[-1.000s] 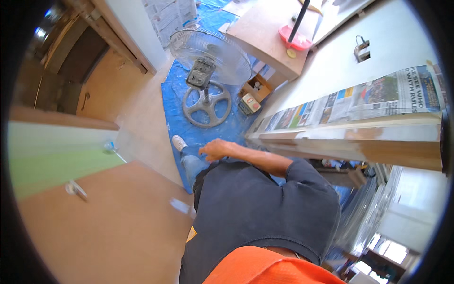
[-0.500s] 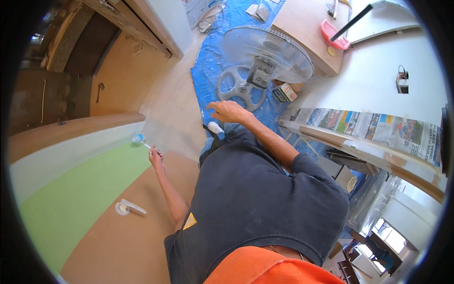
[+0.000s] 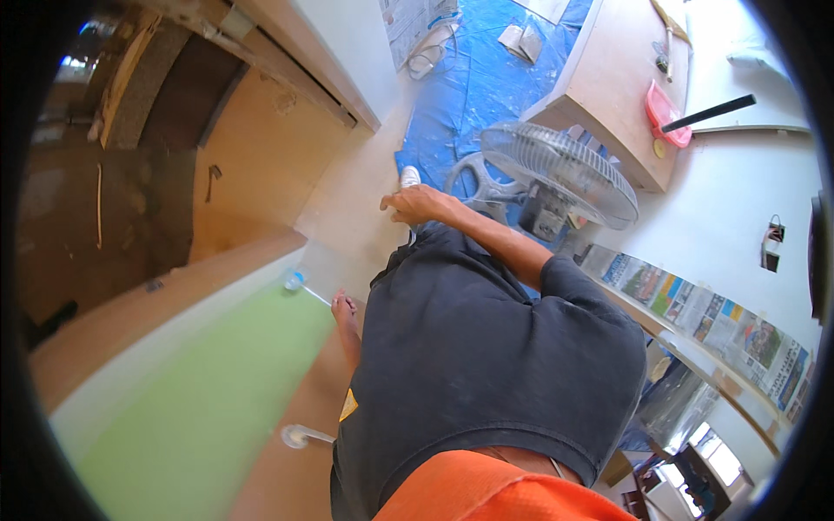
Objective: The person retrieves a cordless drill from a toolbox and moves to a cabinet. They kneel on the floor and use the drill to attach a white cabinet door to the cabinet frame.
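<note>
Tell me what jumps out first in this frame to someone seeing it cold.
The pale green door panel filling the lower left, where the left hand holds a thin brush against its edge. Next, the person's dark shirt fills the middle, with the right hand stretched out above it. Behind it, a floor fan stands on a blue tarp at the top.

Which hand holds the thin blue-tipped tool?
The left hand, beside the green panel, grips the tool; the right hand shows nothing in it, near the fan.
</note>
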`<state>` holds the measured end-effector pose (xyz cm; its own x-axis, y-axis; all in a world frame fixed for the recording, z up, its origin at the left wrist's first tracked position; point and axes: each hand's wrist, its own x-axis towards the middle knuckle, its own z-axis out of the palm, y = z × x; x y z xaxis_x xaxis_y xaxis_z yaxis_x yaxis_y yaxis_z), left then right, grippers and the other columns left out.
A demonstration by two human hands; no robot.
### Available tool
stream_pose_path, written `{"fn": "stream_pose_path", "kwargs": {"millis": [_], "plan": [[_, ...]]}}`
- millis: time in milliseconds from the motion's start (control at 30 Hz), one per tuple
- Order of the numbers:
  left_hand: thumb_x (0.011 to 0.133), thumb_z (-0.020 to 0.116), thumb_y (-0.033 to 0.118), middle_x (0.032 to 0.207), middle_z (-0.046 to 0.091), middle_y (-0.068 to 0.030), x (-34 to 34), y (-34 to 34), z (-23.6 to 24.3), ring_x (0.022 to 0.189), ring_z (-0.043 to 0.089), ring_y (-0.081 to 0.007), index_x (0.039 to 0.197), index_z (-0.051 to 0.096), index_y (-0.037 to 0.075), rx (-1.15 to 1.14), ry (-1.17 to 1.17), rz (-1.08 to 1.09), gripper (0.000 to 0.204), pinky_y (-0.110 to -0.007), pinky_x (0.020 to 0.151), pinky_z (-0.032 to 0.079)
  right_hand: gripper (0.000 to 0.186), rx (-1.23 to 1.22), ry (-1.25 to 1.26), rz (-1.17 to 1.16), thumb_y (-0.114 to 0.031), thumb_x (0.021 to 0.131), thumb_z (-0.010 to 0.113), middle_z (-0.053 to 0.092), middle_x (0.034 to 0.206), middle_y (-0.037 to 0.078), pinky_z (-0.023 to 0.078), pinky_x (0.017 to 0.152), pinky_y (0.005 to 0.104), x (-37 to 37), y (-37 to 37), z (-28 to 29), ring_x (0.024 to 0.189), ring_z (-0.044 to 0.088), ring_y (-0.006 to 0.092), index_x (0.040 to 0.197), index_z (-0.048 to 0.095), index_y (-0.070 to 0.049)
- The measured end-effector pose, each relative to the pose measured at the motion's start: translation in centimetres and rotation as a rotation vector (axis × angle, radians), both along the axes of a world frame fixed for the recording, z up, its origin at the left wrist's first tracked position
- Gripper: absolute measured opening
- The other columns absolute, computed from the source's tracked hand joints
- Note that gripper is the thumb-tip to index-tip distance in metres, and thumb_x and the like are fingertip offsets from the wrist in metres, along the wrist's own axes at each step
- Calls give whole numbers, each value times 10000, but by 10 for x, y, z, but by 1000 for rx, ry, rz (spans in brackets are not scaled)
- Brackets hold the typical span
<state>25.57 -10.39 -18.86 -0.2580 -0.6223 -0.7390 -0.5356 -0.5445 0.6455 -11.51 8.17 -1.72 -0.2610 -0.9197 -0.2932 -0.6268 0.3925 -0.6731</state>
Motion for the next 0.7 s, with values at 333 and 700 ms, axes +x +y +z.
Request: {"fn": "stream_pose_path", "kwargs": {"millis": [333,700], "plan": [[976,429,168,632,457,18,-214,-135,21,483,416,-51,1237,495,34,-43,77,-300,300,-179,386,302,369,-117,90,-352,-249,883,598,673,985,170,504,815,449,-208,-48,35,978,632,347,1222,560,-108],[972,426,165,645,468,13,-431,-168,22,508,445,-65,1219,515,45,16,-59,-990,289,-190,419,347,373,7,-140,-887,-242,890,581,668,1031,181,488,836,456,-238,70,32,974,631,366,1234,560,-97]]}}
